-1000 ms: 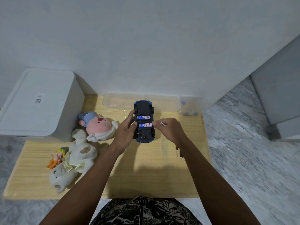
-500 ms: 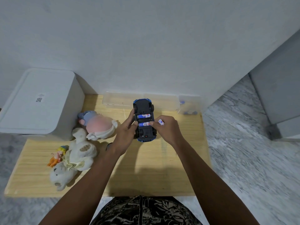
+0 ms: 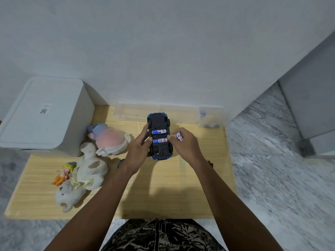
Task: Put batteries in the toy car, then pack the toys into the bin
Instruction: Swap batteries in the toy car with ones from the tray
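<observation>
The toy car (image 3: 159, 136) lies upside down above the desk (image 3: 163, 187), held between our hands. Our left hand (image 3: 137, 151) grips its left side; our right hand (image 3: 184, 144) pinches a spare battery (image 3: 179, 136) while a fingertip touches the near of two batteries (image 3: 159, 135) seated in the compartment. Plush toys (image 3: 87, 171) lie left; farther off, left, stands the white lidded bin (image 3: 41, 115).

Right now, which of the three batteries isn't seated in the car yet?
The battery pinched in the right hand, beside the car. The other two lie side by side in the car's open bay, which the left hand steadies.
</observation>
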